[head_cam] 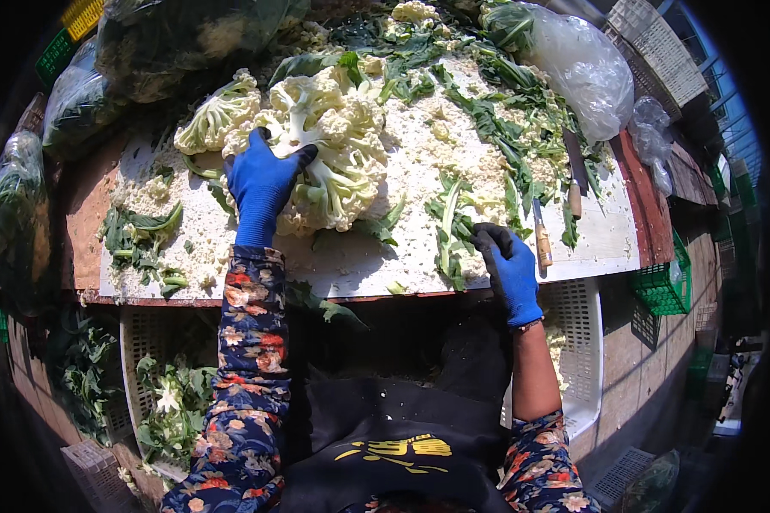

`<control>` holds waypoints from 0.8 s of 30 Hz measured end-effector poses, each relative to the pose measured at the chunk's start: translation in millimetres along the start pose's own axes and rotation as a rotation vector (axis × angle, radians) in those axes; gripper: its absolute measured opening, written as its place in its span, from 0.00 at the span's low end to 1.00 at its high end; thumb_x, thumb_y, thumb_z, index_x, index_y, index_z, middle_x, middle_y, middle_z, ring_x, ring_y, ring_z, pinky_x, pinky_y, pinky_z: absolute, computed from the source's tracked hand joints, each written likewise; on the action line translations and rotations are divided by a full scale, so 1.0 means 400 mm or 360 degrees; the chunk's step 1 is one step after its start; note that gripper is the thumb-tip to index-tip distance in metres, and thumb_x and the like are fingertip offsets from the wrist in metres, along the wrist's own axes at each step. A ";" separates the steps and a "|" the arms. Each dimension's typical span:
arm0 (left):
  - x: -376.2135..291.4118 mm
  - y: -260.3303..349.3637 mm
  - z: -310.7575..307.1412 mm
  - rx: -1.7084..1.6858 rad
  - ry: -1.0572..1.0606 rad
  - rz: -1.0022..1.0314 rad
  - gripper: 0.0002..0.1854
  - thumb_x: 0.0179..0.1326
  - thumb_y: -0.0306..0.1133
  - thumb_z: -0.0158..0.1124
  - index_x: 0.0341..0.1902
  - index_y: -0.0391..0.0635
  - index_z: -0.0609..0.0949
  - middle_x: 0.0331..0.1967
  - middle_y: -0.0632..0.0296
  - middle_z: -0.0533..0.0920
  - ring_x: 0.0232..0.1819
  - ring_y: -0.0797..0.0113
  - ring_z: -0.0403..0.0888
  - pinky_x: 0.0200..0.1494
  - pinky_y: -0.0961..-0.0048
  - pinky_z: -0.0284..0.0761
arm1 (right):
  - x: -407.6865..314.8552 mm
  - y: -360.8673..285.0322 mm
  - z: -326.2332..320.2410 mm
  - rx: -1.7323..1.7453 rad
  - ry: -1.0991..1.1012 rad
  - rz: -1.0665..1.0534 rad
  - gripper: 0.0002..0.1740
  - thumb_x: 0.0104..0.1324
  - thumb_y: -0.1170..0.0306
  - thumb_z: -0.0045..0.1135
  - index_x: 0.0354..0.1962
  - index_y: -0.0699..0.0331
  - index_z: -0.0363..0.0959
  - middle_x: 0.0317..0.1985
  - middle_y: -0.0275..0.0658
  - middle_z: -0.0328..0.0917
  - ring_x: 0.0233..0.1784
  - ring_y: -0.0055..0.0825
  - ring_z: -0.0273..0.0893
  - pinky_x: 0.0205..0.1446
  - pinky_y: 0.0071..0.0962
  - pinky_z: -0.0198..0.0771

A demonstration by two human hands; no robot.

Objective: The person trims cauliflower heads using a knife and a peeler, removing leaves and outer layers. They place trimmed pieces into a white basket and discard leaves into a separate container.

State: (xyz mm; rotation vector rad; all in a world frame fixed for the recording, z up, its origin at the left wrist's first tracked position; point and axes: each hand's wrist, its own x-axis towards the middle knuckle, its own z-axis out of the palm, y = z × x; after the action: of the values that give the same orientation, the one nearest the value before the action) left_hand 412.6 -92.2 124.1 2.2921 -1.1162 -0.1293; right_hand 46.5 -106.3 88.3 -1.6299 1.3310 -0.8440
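Observation:
My left hand (263, 173), in a blue work glove with dark fingertips, grips a large cauliflower head (343, 157) that lies with its cut stem and branches facing up. A smaller cauliflower piece (221, 115) rests against its left side. My right hand (504, 266), gloved alike, hovers at the table's front edge with its fingers curled together. Those fingertips are beside a cut cauliflower leaf (449, 224); whether they pinch anything is not clear. Just right of that hand lies a wooden-handled knife (543, 243). Farther back is a cleaver-like blade with a wooden handle (575, 199).
Crumbs and leaf trimmings (487, 128) cover much of the white tabletop (590, 250). Filled plastic bags (167, 51) crowd the back left, and a clear bag (577, 70) stands back right. Below the edge are white crates (584, 359), one with leaves (173, 397). A green crate (664, 282) is right.

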 end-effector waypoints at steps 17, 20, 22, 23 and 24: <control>0.040 -0.109 0.022 -0.0506 -0.0020 -0.0130 0.48 0.42 0.64 0.69 0.60 0.41 0.69 0.56 0.45 0.76 0.59 0.50 0.73 0.68 0.54 0.50 | 0.006 0.188 -0.335 0.0922 0.0277 0.0602 0.25 0.68 0.56 0.53 0.55 0.64 0.67 0.36 0.32 0.74 0.35 0.21 0.74 0.41 0.24 0.74; -0.029 0.004 -0.007 0.0296 -0.0054 -0.0150 0.57 0.38 0.72 0.65 0.61 0.34 0.66 0.61 0.41 0.70 0.66 0.45 0.63 0.70 0.44 0.41 | -0.036 0.164 -0.278 0.1121 -0.0030 0.0401 0.27 0.69 0.59 0.51 0.60 0.65 0.62 0.42 0.35 0.74 0.42 0.25 0.74 0.48 0.31 0.73; -0.067 0.053 -0.003 0.0624 0.0010 -0.0010 0.59 0.35 0.75 0.65 0.59 0.33 0.68 0.57 0.43 0.73 0.64 0.46 0.64 0.69 0.39 0.39 | -0.044 0.104 -0.194 0.1219 -0.0172 0.0412 0.26 0.69 0.64 0.49 0.61 0.67 0.60 0.44 0.37 0.74 0.45 0.30 0.75 0.54 0.39 0.73; -0.079 0.066 0.009 0.0746 0.0052 0.0083 0.58 0.34 0.76 0.65 0.57 0.35 0.70 0.55 0.43 0.74 0.63 0.46 0.66 0.68 0.39 0.41 | -0.042 0.052 -0.142 0.1316 -0.0235 0.0423 0.26 0.68 0.66 0.49 0.60 0.70 0.59 0.44 0.42 0.74 0.45 0.31 0.75 0.55 0.37 0.72; -0.084 0.068 0.024 0.0744 0.0161 0.0174 0.56 0.33 0.76 0.65 0.54 0.36 0.72 0.51 0.47 0.76 0.59 0.49 0.69 0.68 0.38 0.40 | -0.043 0.003 -0.095 0.1439 -0.0299 0.0358 0.26 0.67 0.68 0.48 0.59 0.72 0.59 0.45 0.45 0.74 0.48 0.35 0.75 0.57 0.40 0.71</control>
State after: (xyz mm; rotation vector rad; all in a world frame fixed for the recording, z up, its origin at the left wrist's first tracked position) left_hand 369.2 -84.6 125.3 2.5931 -1.3228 0.3196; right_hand 8.6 -97.0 103.2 -0.8057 0.7848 -0.9345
